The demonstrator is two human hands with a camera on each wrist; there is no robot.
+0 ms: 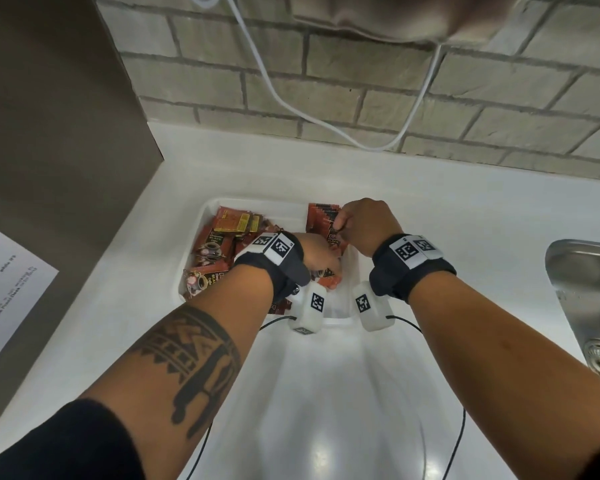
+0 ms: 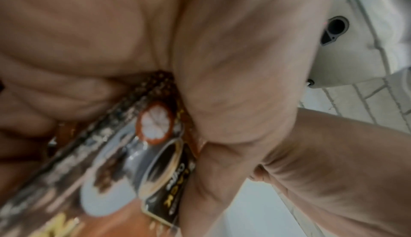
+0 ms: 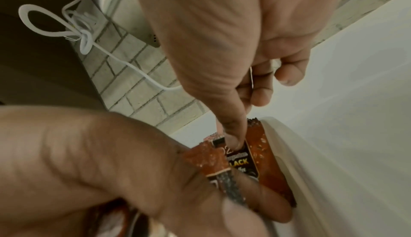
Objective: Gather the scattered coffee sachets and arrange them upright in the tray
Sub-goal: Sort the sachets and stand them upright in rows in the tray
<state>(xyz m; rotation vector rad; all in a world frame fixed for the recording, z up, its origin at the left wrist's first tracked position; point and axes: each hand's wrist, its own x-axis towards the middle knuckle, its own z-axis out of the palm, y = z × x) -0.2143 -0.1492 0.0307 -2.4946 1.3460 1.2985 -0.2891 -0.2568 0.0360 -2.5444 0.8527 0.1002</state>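
Countertop [image 1: 430, 216], white and glossy, meets brick wall [image 1: 361, 74] beside steel sink [image 1: 589, 289].

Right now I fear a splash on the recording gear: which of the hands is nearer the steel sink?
Right. The right hand is over the tray's sink-side end; the left hand lies farther from the sink.

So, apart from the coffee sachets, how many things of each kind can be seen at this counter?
tray: 1
hands: 2 (left hand, right hand)
sink: 1
paper sheet: 1
white cable: 1
Total: 6
The sachets overlap too much to count.
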